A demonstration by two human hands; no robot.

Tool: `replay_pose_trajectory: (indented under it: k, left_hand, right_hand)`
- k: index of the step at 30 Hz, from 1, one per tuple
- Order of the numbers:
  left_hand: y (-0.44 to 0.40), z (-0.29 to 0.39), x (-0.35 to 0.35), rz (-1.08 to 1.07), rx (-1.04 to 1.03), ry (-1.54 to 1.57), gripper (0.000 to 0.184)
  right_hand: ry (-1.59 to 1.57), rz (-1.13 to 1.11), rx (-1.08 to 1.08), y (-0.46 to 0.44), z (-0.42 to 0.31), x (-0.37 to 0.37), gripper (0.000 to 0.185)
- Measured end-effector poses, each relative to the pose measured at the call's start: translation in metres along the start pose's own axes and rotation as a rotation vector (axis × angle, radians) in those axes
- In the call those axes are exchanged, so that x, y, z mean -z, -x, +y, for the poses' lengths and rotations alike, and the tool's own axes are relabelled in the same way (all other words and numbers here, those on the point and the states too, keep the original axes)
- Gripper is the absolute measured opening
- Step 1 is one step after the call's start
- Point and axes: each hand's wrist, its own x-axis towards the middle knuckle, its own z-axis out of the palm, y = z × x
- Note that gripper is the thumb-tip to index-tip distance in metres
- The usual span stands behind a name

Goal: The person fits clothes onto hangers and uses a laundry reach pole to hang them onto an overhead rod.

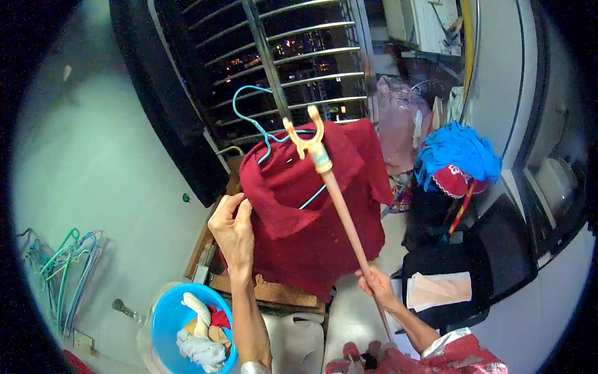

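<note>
A dark red collared shirt (293,237) hangs on a light blue hanger (249,115), whose hook sticks up above the collar. With thumb and fingers pinched, my left hand (232,230) grips the shirt at its left edge near the collar. My right hand (377,288) is wrapped round a long pole (349,227) that slants up in front of the shirt. The pole ends in a cream two-pronged fork (307,140), which overlaps the hanger in view; whether they touch I cannot tell.
A blue basin (163,330) with clothes stands at lower left, near several hangers (65,274) on the wall. Window bars (317,56) rise behind the shirt. On the right are a black chair (498,249), a cloth (439,290) and a blue mop-like bundle (458,156).
</note>
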Motion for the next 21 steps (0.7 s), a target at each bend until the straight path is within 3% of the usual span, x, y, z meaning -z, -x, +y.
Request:
replay_pose_trajectory:
  k: [6,21]
  left_hand:
    - [0.001,0.034,0.006,0.027,-0.033,-0.006,0.008]
    - [0.027,0.089,0.029,0.019,-0.044,-0.001,0.007]
  right_hand:
    - [-0.012,-0.048,-0.097,0.044,-0.017,0.010,0.040]
    - [-0.009,-0.087,-0.053,0.075,-0.039,0.022,0.035]
